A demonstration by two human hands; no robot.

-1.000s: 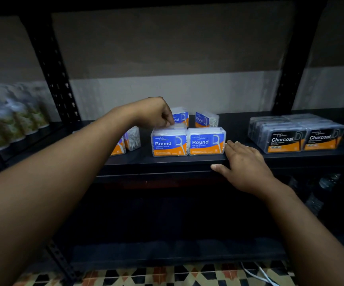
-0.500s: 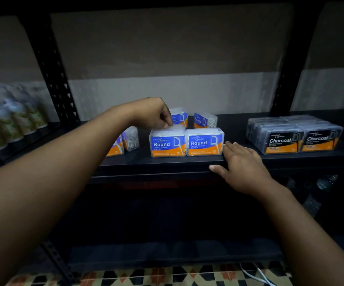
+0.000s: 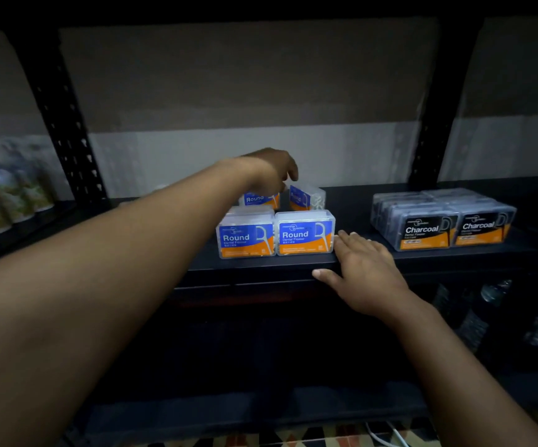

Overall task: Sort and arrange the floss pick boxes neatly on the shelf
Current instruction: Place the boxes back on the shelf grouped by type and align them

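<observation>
Two clear "Round" floss pick boxes [image 3: 245, 240] [image 3: 304, 233] stand side by side at the front of the black shelf [image 3: 261, 269]. Behind them are a third Round box [image 3: 256, 199] and a fourth one turned at an angle [image 3: 306, 198]. My left hand [image 3: 272, 171] reaches over the front row, and its fingers curl down over the top of the back left Round box. My right hand [image 3: 362, 262] lies flat on the shelf's front edge, with its fingertips against the right side of the front right box. Black "Charcoal" boxes [image 3: 422, 232] sit grouped at the right.
Black perforated uprights [image 3: 64, 117] [image 3: 435, 108] frame the bay. Green-printed pouches [image 3: 6, 195] line the neighbouring shelf at the left. Plastic bottles [image 3: 490, 301] show dimly on the lower shelf at the right. My left forearm hides the shelf's left part.
My left hand has moved from the top of the front left Round box back to the rear left box. My right hand has stayed on the shelf edge.
</observation>
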